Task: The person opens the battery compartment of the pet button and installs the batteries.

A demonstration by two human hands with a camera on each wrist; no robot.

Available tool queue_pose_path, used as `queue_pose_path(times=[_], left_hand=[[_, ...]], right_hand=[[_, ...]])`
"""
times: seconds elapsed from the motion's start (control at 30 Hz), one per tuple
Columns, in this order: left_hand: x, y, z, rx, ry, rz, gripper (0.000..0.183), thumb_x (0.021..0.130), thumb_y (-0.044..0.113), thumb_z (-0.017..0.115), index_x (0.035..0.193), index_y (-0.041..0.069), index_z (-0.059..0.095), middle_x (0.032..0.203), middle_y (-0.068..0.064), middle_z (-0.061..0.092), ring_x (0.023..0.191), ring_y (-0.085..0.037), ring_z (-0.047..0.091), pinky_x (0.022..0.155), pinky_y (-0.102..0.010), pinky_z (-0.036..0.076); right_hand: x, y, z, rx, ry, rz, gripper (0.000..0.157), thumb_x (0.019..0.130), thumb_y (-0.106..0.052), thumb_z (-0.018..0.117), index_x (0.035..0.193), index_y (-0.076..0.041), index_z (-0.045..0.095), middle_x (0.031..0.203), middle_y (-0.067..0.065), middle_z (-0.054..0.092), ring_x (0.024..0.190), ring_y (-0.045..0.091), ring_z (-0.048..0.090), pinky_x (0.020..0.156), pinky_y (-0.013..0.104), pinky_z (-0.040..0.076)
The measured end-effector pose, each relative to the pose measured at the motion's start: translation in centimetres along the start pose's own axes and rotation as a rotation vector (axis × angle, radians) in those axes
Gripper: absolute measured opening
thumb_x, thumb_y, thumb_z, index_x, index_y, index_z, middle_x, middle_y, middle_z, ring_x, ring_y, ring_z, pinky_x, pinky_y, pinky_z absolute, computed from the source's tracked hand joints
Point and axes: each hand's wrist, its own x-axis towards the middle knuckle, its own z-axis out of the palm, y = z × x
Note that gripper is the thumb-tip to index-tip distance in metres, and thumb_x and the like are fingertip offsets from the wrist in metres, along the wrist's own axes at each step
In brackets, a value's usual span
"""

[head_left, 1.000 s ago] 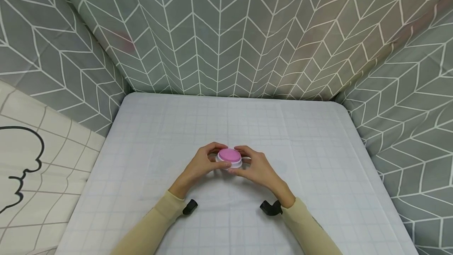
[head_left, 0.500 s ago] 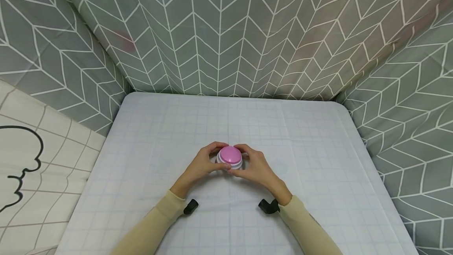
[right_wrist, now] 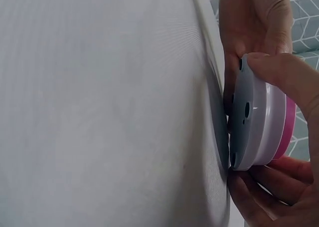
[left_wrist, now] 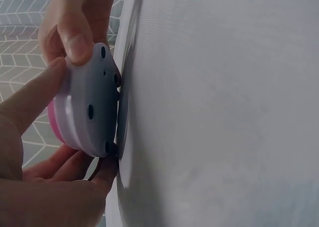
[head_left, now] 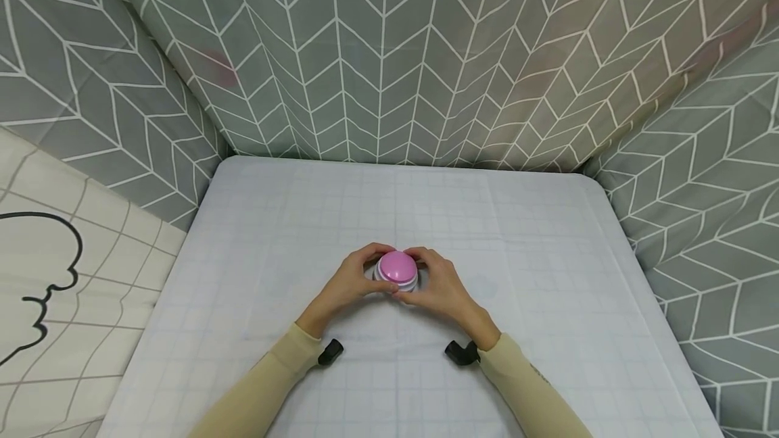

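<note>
A round push button (head_left: 398,266) with a glossy pink dome on a white base is held between both hands near the middle of the table. My left hand (head_left: 353,277) grips its left side, thumb at the near edge and fingers round the far side. From the right, my right hand (head_left: 441,282) grips it the same way, and the two thumbs come close together at the front. In the left wrist view the grey-white underside (left_wrist: 102,107) shows several dark holes. It faces the cloth at a slant, close over it, with fingers beneath its edge.
A pale gridded cloth covers the table (head_left: 389,208). Grey curtains (head_left: 377,53) with white chevron lines stand behind and at both sides. A white tiled-pattern sheet (head_left: 103,296) with a black outline hangs at left. Each wrist carries a black camera piece (head_left: 461,353).
The push button has tipped a little, its dome now facing the head camera more. My right hand has closed in slightly on it. The head view has shifted a touch.
</note>
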Motion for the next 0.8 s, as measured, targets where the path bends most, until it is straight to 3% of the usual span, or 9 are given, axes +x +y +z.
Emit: queue_pose_path(times=[0.33,0.63,0.8], left_hand=[[0.28,-0.04,0.01,0.009,-0.003,-0.025,0.069,0.073,0.013,0.089,0.133,0.011,0.057,0.133,-0.001,0.06,0.131,-0.018,0.053,0.115,-0.037,0.038],[0.25,0.46,0.09,-0.006,0.01,-0.024,0.072,0.072,0.013,0.089,0.135,0.005,0.055,0.137,-0.01,0.058,0.135,-0.027,0.05,0.116,-0.047,0.035],[0.18,0.76,0.0,0.002,0.013,-0.027,0.071,0.075,0.013,0.088,0.136,0.002,0.054,0.137,-0.009,0.058,0.134,-0.026,0.05,0.116,-0.045,0.035]], right_hand=[[0.13,0.26,0.37,-0.058,-0.001,0.032,0.077,0.069,-0.048,0.087,0.131,-0.015,0.055,0.119,-0.004,0.06,0.104,0.008,0.06,0.088,0.033,0.054],[0.23,0.12,0.46,-0.09,0.007,0.042,0.08,0.068,-0.047,0.088,0.132,-0.013,0.054,0.119,-0.004,0.059,0.105,0.008,0.055,0.088,0.032,0.052],[0.31,0.1,0.42,-0.083,-0.004,0.05,0.081,0.067,-0.044,0.091,0.132,-0.015,0.053,0.118,-0.006,0.058,0.107,0.007,0.053,0.089,0.031,0.052]])
